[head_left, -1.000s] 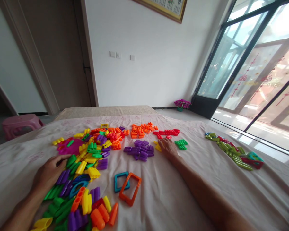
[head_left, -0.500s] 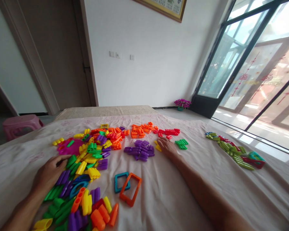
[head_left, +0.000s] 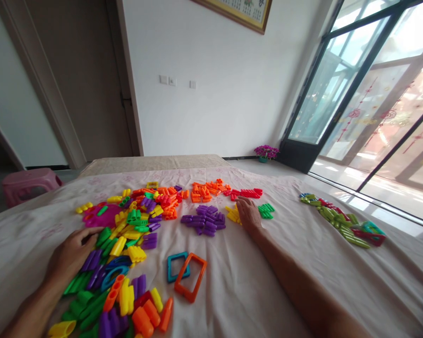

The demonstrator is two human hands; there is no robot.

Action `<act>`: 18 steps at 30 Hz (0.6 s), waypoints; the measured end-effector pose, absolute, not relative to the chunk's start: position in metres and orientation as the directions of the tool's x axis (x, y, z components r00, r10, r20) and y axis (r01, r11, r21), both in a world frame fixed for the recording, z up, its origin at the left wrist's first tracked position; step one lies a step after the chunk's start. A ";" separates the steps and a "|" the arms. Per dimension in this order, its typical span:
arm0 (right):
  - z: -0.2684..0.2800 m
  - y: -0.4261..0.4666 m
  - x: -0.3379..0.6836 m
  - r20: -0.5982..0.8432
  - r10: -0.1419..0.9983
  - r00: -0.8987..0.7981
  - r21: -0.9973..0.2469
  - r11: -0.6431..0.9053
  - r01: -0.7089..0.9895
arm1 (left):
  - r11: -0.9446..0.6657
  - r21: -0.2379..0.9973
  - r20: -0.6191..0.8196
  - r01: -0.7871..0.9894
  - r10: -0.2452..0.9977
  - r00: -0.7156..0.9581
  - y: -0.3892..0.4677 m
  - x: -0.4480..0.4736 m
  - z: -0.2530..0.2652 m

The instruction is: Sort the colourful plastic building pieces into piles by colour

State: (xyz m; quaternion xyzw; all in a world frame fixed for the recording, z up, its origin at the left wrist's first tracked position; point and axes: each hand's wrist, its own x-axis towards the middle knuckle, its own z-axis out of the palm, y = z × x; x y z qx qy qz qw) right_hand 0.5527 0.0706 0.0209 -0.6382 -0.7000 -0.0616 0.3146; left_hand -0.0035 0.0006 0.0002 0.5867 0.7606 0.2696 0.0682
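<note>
Near edge of the cloth (head_left: 239, 286), left corner: a mixed pile (head_left: 119, 246) of coloured plastic blocks is spreading toward the far edge. Right of it, an orange frame (head_left: 184, 292) and a blue frame (head_left: 169, 270) are overlapping. Left hand (head_left: 72, 249) is resting at the pile's left side, fingers narrowly curled at a green block (head_left: 104, 236); cannot tell whether it is gripping. Mid-cloth, purple blocks (head_left: 206, 219) are lying clustered, yellow blocks (head_left: 233, 214) just right of them. Right hand (head_left: 248, 213) is hanging palm down between the yellow and some green blocks (head_left: 266, 211), fingers close together; cannot tell whether anything is under them. Change: this hand is sitting farther right than half a second ago, exposing more yellow. Reading: the yellow blocks are probably lying loose, forming their own group. Toward the far edge, red blocks (head_left: 246, 193) and orange blocks (head_left: 206, 190) are lying grouped.
</note>
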 end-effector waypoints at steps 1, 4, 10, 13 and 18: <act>0.021 0.069 0.552 0.553 0.833 0.009 -0.313 0.198 0.929 | 0.168 0.492 0.206 0.854 0.931 -0.302 0.001 -0.004 0.000; 0.024 0.063 0.548 0.612 0.789 -0.049 -0.297 0.286 0.911 | 0.171 0.508 0.198 0.844 0.931 -0.308 0.001 -0.004 0.000; 0.040 0.047 0.518 0.587 0.781 -0.214 -0.305 0.458 0.835 | 0.151 0.509 0.222 0.848 0.928 -0.298 0.000 -0.003 0.000; 0.049 0.039 0.492 0.577 0.757 -0.306 -0.317 0.553 0.770 | 0.147 0.498 0.242 0.855 0.923 -0.300 0.000 -0.004 -0.001; 0.054 0.031 0.451 0.578 0.674 -0.460 -0.290 0.696 0.657 | 0.149 0.487 0.254 0.861 0.919 -0.302 0.000 -0.003 0.001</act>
